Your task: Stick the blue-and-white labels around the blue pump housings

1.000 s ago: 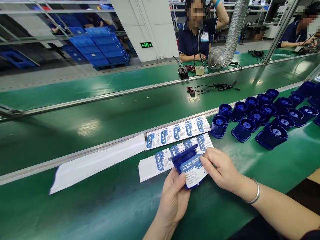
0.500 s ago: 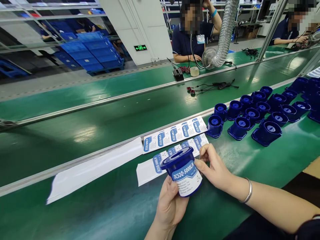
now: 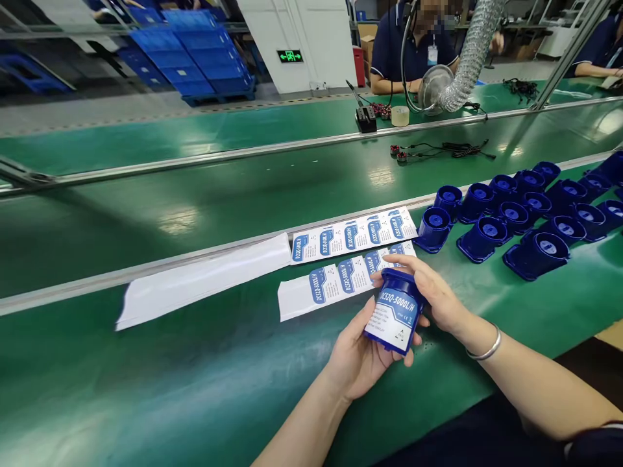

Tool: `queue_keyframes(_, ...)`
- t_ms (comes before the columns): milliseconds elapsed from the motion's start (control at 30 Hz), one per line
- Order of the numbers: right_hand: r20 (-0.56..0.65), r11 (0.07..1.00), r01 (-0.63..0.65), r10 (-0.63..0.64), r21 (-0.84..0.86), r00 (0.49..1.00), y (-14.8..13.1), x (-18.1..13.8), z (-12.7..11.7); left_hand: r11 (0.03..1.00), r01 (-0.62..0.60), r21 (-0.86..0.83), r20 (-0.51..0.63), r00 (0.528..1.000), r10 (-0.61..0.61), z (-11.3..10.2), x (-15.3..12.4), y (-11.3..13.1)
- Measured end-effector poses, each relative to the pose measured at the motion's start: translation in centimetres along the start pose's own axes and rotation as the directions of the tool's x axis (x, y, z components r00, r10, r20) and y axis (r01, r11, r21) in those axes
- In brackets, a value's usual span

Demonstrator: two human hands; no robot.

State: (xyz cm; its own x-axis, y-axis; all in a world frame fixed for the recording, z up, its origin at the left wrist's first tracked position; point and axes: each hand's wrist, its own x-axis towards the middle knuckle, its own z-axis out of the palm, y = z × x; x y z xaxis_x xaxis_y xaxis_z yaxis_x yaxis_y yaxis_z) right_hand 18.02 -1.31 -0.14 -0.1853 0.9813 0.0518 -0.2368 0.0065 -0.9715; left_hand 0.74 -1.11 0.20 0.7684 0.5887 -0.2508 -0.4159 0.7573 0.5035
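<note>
A blue plastic pump housing (image 3: 409, 334) is held up over the green bench, tilted, with a white and blue label (image 3: 396, 311) on its side that reads DC52Q-5000L/H. My left hand (image 3: 357, 357) is closed around its lower left side, the fingers passing underneath. My right hand (image 3: 435, 292) grips the housing's upper right, its fingers laid over the top rim. Just behind lies a sheet of labels (image 3: 335, 282), bare backing at its left end and partly covered by my right hand. A second label sheet (image 3: 353, 235) lies beyond it.
Several blue housings (image 3: 487, 237) stand in rows at the right. A long white paper strip (image 3: 204, 279) lies at the left along the metal edge. Across the belt are wired parts (image 3: 402, 155), a tape roll (image 3: 400, 117), a flexible duct (image 3: 472, 58) and a seated person (image 3: 389, 52).
My right hand has gone from the label's edge to gripping the housing's top. The housing has turned and tilted in my hands. The camera view has shifted.
</note>
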Motion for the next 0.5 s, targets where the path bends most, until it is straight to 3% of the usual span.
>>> queue_keyframes(267,-0.244,0.996,-0.029,0.009,-0.08,0.97,1.0,0.5,0.2,0.994,-0.022,0.105,-0.228,0.973,0.045,0.4,0.5,0.2)
queue_keyframes(500,-0.295,0.98,-0.034,-0.026,-0.197,0.955,1.3,0.1,0.4,0.953,-0.09,0.289,-0.237,0.958,0.162,-0.1,0.1,0.1)
